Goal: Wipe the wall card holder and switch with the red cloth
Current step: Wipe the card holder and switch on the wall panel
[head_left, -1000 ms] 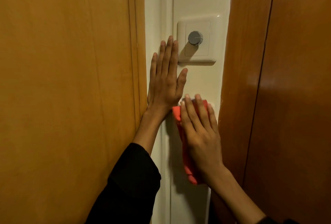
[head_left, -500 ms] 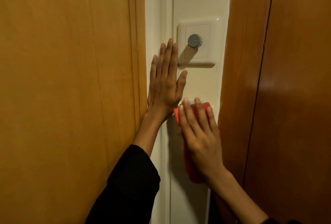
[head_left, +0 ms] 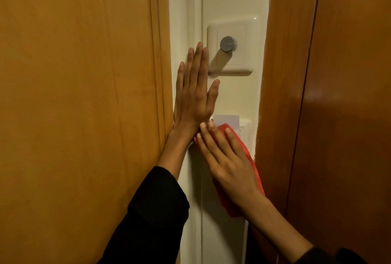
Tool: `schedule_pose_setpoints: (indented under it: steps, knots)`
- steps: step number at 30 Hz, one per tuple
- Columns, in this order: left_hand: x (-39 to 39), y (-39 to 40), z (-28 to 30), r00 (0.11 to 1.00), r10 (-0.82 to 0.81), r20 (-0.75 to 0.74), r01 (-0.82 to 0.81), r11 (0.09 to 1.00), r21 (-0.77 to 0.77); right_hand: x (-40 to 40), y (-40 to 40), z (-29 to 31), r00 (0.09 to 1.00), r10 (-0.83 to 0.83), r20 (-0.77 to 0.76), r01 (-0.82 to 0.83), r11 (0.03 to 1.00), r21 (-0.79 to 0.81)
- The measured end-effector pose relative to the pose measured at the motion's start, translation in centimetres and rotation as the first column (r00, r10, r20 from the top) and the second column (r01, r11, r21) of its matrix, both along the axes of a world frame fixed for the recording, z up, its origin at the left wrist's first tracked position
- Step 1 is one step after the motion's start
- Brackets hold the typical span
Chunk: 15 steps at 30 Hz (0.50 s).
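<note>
A white switch plate (head_left: 249, 31) with a grey round knob (head_left: 228, 44) is fixed on the narrow cream wall strip. Below it is the white card holder (head_left: 245, 129), mostly covered, with a pale card (head_left: 226, 120) sticking out of its top. My right hand (head_left: 228, 162) presses the red cloth (head_left: 251, 164) flat against the holder. My left hand (head_left: 194, 94) lies flat on the wall with fingers spread, just left of the switch and above the cloth, holding nothing.
A light wooden panel (head_left: 84, 94) fills the left side, its edge touching my left hand. A darker wooden door and frame (head_left: 328, 94) close in on the right, right beside the cloth. White trim (head_left: 194, 10) runs vertically down the wall.
My right hand has slid the red cloth down and to the right, and the card's top now shows. My left hand stays flat in place.
</note>
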<state>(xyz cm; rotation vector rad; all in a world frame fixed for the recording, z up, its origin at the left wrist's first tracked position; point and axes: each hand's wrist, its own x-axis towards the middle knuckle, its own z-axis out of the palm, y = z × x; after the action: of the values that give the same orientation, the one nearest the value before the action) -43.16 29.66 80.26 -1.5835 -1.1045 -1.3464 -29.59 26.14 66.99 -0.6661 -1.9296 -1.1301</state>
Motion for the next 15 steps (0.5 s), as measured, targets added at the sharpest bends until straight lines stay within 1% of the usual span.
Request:
schedule_pose_setpoints:
  steps: [2,3,6,8,10,11,13,15]
  knots:
    - [-0.4,-0.1,-0.1,1.000,0.013,0.002,-0.013,1.000,-0.007,1.1,0.1,-0.8,0.990,-0.025,0.140,0.024,1.000,0.004]
    - [-0.4,-0.2,-0.1,1.000,0.008,0.003,-0.008,1.000,-0.014,2.0,0.1,-1.1,0.984,-0.036,0.177,0.036,0.999,0.002]
    - [-0.3,-0.7,-0.2,1.000,-0.004,0.001,0.004,0.999,-0.047,4.2,0.0,-1.5,0.976,-0.079,0.201,0.079,0.997,0.005]
    - [-0.3,-0.8,-0.6,1.000,-0.020,0.021,0.021,0.997,-0.077,5.3,-0.2,-1.7,0.976,-0.105,0.188,0.114,0.993,-0.040]
    - [-0.3,-1.3,-1.1,0.997,-0.043,0.057,0.050,0.992,-0.113,6.1,-0.9,-1.6,0.987,-0.104,0.125,0.118,0.987,-0.109]
    - [-0.2,-1.6,-1.3,0.995,-0.061,0.082,0.071,0.989,-0.127,6.5,-1.4,-1.6,0.994,-0.084,0.072,0.094,0.984,-0.149]
    - [0.2,-2.6,-2.2,0.983,-0.108,0.151,0.131,0.980,-0.151,7.0,-2.1,-1.8,0.998,0.018,-0.053,-0.029,0.976,-0.216]
    - [1.1,-4.1,-3.7,0.948,-0.155,0.276,0.205,0.965,-0.164,7.4,-2.9,-2.4,0.973,0.119,-0.197,-0.173,0.943,-0.284]
